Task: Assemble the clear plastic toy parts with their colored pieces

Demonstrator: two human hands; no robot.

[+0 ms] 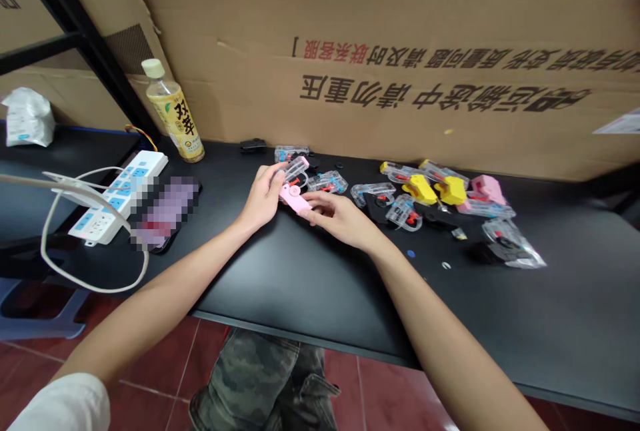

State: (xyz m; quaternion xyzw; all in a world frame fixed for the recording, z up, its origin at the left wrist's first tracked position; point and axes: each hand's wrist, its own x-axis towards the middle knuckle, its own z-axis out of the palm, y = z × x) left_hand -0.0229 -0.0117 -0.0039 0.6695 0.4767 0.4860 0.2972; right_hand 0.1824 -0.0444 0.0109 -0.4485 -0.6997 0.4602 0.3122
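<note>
My left hand (263,196) has its fingers closed on a small toy with a clear barrel and a pink part (295,198). From the right, my right hand (336,216) pinches the lower end of the same pink part. The clear barrel (295,168) points up and away, with a red piece showing beside it. Just behind my hands lie a clear toy with blue and red bits (327,182) and another clear piece (291,152). My fingertips partly cover the toy.
Clear toys, yellow parts (451,190) and a pink block (487,188) lie to the right, near a plastic bag (515,244). On the left are a bottle (175,114), a power strip (120,198), a phone (167,212) and a looped cable. Cardboard (350,11) stands behind the black table (280,284).
</note>
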